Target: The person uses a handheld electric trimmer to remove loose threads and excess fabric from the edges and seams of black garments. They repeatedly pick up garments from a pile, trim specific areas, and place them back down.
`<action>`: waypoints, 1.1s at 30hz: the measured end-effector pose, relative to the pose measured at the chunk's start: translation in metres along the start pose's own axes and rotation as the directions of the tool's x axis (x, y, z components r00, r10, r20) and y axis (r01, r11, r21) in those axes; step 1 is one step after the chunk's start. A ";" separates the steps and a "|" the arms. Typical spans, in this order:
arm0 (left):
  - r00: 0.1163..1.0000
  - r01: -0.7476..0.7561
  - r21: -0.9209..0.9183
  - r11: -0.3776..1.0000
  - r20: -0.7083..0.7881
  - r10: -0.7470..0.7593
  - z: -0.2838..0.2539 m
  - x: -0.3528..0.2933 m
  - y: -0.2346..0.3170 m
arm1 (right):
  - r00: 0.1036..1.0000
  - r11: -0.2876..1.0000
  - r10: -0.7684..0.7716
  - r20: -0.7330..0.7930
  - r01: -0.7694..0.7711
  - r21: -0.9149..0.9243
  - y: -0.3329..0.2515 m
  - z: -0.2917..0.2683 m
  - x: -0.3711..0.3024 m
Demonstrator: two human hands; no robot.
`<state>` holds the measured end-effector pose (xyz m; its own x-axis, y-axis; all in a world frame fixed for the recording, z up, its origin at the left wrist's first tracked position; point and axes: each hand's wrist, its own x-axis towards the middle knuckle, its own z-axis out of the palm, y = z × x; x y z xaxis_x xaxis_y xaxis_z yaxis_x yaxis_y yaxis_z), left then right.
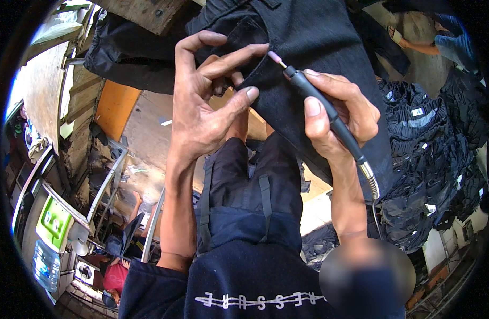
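Note:
Black denim trousers [319,37] hang in front of me, with a curved pocket edge near their middle. My right hand [351,106] grips a black pen-shaped rotary grinder [332,114], its thumb and fingers around the body. The grinder's pinkish stone tip [275,57] is at the pocket edge, close to the tip of one left finger. My left hand [199,103] is open at the pocket, its fingers spread and the thumb apart. One finger stretches to the pocket edge; some others are partly hidden. A thin cable runs down from the grinder past my right wrist.
Stacked dark garments [420,159] fill the right side. More dark cloth [133,50] hangs at the upper left. Below it are an orange board [117,109] and metal frames. A green container [54,223] and a water bottle [46,266] stand lower left. Other people sit lower left and upper right.

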<state>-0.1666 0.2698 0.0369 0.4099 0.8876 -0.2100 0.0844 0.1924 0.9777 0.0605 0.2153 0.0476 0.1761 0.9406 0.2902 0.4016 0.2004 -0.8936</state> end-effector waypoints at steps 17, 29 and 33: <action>0.903 -0.097 0.475 0.875 -0.328 0.278 0.018 -0.018 0.034 | 0.968 0.984 0.146 -0.205 -0.122 0.127 -0.025 -0.044 -0.029; 0.838 -0.255 0.727 0.638 -0.163 0.521 0.059 0.009 0.020 | 0.803 0.853 0.487 -0.343 -0.522 -0.014 0.013 -0.150 -0.082; 0.702 -0.368 0.838 0.402 -0.033 0.711 -0.003 0.060 0.008 | 0.826 0.900 0.421 -0.374 -0.430 0.063 0.025 -0.108 -0.036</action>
<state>-0.1441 0.3263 0.0324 0.3179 0.7739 0.5477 0.6446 -0.6000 0.4738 0.1619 0.1571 0.0516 0.6509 0.7592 -0.0084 0.2294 -0.2072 -0.9510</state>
